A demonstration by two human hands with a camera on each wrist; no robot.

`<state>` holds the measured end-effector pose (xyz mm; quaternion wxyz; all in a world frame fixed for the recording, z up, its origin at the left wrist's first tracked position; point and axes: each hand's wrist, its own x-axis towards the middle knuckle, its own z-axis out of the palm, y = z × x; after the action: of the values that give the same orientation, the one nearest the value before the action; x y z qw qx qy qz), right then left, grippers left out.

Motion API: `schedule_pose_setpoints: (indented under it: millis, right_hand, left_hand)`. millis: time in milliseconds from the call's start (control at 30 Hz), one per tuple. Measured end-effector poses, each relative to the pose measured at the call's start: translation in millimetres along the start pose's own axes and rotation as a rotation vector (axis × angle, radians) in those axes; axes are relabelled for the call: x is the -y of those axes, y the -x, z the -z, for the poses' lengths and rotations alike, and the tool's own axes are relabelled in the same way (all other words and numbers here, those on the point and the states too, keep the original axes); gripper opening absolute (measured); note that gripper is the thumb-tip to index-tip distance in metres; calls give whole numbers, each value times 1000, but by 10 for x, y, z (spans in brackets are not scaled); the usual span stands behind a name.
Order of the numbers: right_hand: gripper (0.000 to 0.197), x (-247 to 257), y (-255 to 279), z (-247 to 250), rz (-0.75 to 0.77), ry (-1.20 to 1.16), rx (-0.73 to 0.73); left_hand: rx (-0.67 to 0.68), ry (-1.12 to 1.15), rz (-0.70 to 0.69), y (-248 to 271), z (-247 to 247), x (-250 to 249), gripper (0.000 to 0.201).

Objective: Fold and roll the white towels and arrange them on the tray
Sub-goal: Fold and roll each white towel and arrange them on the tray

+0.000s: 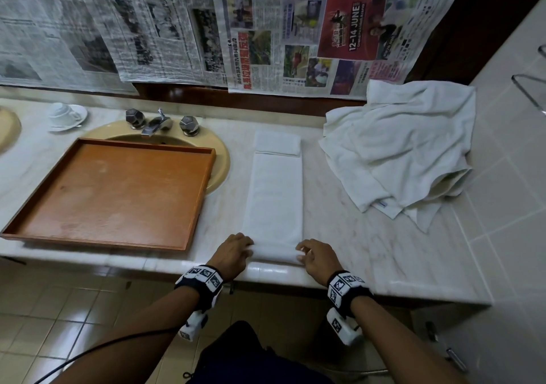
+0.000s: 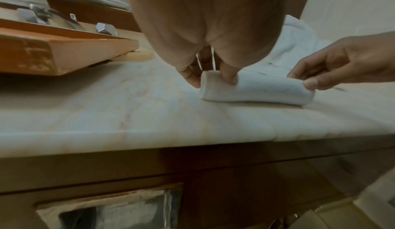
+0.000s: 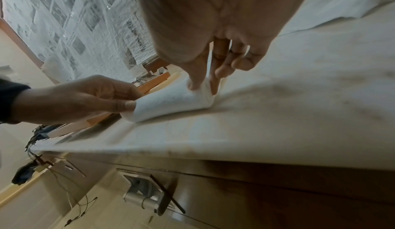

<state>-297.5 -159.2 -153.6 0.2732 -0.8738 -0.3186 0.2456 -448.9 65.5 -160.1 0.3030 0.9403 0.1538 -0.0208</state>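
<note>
A white towel lies folded into a long strip on the marble counter, running away from me. Its near end is curled into a small roll. My left hand pinches the roll's left end with thumb and fingers. My right hand pinches its right end. A smaller folded towel lies at the strip's far end. The wooden tray sits to the left, over the sink, with nothing in it.
A heap of loose white towels lies at the back right. The faucet and a cup on a saucer stand behind the tray. Newspaper covers the wall. The counter's front edge is just under my wrists.
</note>
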Motion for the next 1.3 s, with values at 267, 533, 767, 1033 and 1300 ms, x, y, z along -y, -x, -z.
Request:
schedule_pose_setpoints:
  millis: [267, 533, 767, 1033, 1300]
  right_hand:
    - [10, 99, -19, -51, -56, 199, -146]
    - [37, -17, 96, -122, 203, 442, -138]
    - [32, 23, -84, -147, 163, 424, -152]
    - [33, -22, -12, -24, 142, 328, 21]
    - [21, -12, -109, -44, -40, 70, 31]
  left_hand:
    - [-148, 11, 79, -86, 23, -66, 11]
    - [-74, -267, -34, 56, -77, 28, 38]
    - [-90, -397, -6, -82, -25, -99, 44]
    - [-3, -138, -68, 37, -64, -12, 32]
    - [-15, 130, 100, -24, 71, -44, 30]
